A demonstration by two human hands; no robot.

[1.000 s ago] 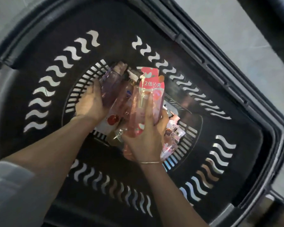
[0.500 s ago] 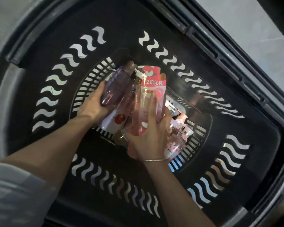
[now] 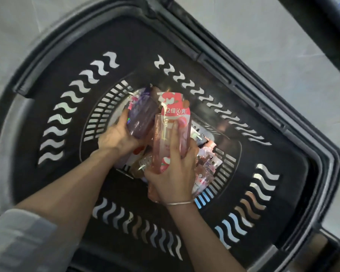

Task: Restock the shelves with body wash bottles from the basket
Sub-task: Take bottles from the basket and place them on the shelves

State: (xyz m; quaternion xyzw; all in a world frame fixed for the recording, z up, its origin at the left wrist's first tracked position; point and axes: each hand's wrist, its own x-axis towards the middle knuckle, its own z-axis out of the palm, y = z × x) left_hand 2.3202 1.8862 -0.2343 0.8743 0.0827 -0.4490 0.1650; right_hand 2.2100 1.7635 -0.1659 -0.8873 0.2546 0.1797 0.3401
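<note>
Both my hands reach down into a black plastic basket [image 3: 283, 173] with wavy slots in its walls. My left hand [image 3: 116, 138] grips a purple translucent body wash bottle [image 3: 141, 116] from its left side. My right hand [image 3: 173, 173] holds a pink bottle [image 3: 165, 140] with a red and white label tag on top, fingers curled round its lower half. Several more pink and clear bottles [image 3: 206, 165] lie on the basket floor under and to the right of my hands, partly hidden.
The basket's thick rim and folded handle [image 3: 204, 54] run along the top right. Pale grey floor [image 3: 273, 36] surrounds the basket. A dark bar [image 3: 322, 46] crosses the upper right corner. A thin bracelet circles my right wrist.
Both bottles have come up from the pile; the purple one has tilted more upright in my left hand. The view has shifted, showing more floor at the upper right.
</note>
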